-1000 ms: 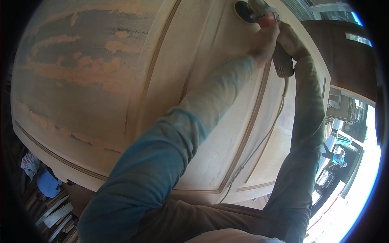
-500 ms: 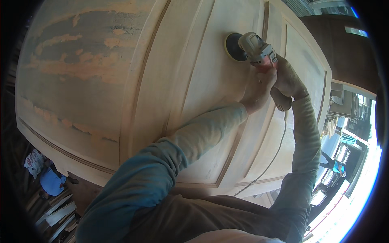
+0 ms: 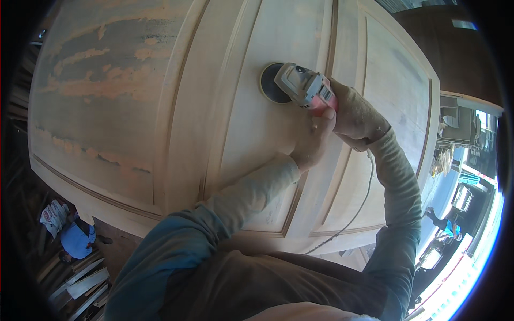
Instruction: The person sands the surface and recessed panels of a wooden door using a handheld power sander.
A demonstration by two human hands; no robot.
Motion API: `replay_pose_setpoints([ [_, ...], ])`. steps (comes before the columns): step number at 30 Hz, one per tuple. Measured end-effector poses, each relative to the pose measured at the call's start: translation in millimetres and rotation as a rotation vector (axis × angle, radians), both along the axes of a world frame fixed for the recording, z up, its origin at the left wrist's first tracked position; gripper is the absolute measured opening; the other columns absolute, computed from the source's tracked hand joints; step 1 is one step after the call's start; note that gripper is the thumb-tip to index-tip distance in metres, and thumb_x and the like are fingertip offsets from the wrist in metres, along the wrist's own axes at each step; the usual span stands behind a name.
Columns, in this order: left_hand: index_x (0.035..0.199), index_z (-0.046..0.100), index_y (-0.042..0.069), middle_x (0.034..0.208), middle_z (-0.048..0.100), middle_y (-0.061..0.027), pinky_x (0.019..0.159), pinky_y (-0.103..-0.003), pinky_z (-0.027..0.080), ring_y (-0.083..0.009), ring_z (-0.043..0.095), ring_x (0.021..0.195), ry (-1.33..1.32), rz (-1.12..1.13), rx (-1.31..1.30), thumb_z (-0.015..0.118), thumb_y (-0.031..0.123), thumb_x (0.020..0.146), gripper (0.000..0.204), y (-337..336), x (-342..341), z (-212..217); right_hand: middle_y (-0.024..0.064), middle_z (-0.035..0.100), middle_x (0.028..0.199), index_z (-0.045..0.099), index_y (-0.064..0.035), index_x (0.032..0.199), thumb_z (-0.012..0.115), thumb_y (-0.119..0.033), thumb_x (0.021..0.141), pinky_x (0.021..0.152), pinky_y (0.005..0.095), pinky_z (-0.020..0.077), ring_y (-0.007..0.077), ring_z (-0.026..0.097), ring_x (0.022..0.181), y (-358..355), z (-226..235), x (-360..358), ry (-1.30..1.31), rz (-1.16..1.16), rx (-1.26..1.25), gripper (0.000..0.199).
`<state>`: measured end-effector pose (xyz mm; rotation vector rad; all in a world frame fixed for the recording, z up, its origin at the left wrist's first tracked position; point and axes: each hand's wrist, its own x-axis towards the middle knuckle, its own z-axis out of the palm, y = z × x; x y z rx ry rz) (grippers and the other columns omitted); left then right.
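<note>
Both hands are closed round an angle grinder (image 3: 304,84) with a grey metal head and a red body. Its round, dark sanding disc (image 3: 272,88) with a yellowish rim lies against, or very close to, a pale recessed panel of the large wooden door (image 3: 214,91). My left hand (image 3: 315,142) grips the grinder's body from below, thumb on the red part. Dusty and wrapped round the rear of the body, my right hand (image 3: 360,115) hides much of the handle. From behind it a pale power cord (image 3: 368,195) hangs down across the door toward its near edge.
Orange and grey filler patches (image 3: 101,85) cover the door's left panel. Raised mouldings run across the surface. Past the near left corner, a person in blue (image 3: 77,239) is beside stacked wood strips (image 3: 88,283). Another person (image 3: 448,227) is at the far right.
The grinder has moved left and slightly down across the panel, with both hands still closed on it. The door appears slightly shifted in view.
</note>
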<state>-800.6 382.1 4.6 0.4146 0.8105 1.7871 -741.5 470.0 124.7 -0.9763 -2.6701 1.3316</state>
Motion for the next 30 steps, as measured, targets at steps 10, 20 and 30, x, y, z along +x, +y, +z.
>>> replay_pose_setpoints([
  [10, 0.139, 0.054, 0.015, 0.128, 0.063, -0.0028, 0.090, -0.037, 0.054, -0.0159, 0.064, 0.106, -0.184, -0.381, -0.014, 0.061, 0.048, 0.105, 0.048, 97.1, -14.6, 6.3, 0.0117, 0.074, 0.114, 0.065, 0.0025, 0.129, 0.077, -0.010, 0.089, 0.089, 0.0377, 0.0586, 0.0199, 0.070, 0.100, 88.9, 4.2, 10.3, 0.013, -0.275, -0.317, 0.044],
  [20, 0.148, 0.044, 0.007, 0.134, 0.059, -0.0096, 0.102, -0.038, 0.052, -0.0197, 0.063, 0.118, -0.048, -0.283, -0.064, 0.060, 0.042, 0.106, 0.057, 22.2, -11.4, 14.3, 0.0095, 0.070, 0.123, 0.058, -0.0023, 0.142, 0.081, -0.005, 0.086, 0.095, 0.0392, 0.0578, 0.0197, 0.067, 0.111, 23.7, 9.3, 9.4, 0.113, -0.292, -0.461, 0.061],
  [30, 0.145, 0.049, 0.011, 0.127, 0.063, -0.0097, 0.090, -0.041, 0.061, -0.0197, 0.066, 0.103, -0.035, -0.448, -0.027, 0.059, 0.054, 0.102, 0.062, 162.6, -35.2, 16.8, 0.0089, 0.075, 0.107, 0.070, -0.0011, 0.122, 0.081, -0.021, 0.084, 0.085, 0.0344, 0.0572, 0.0175, 0.070, 0.092, 165.4, -22.4, 15.3, -0.065, -0.363, -0.115, 0.044],
])
